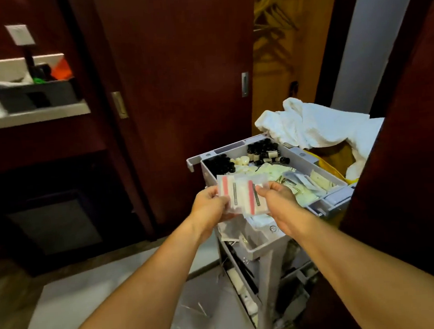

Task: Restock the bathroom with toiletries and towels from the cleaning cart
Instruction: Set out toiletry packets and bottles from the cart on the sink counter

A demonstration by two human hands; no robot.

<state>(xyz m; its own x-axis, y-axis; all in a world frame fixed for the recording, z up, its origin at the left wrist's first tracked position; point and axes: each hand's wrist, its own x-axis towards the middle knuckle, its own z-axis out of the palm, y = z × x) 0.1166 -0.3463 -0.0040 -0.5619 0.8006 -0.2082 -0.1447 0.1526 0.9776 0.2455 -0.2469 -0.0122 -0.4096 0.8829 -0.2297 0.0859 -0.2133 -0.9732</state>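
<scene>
arms: bare, no sleeves | hands [241,203]: ungloved, no rings

One camera only, worn on the person's head. It faces forward and down at a steep angle, wide-angled, with edges bowed. Both forearms run up from the lower edge to the hands [244,203] at mid-frame, close in, over the cart's top tray [321,168]. No second view overlaps it.

Cart tray [310,157]: bottles [261,148], sachets [304,184].
</scene>
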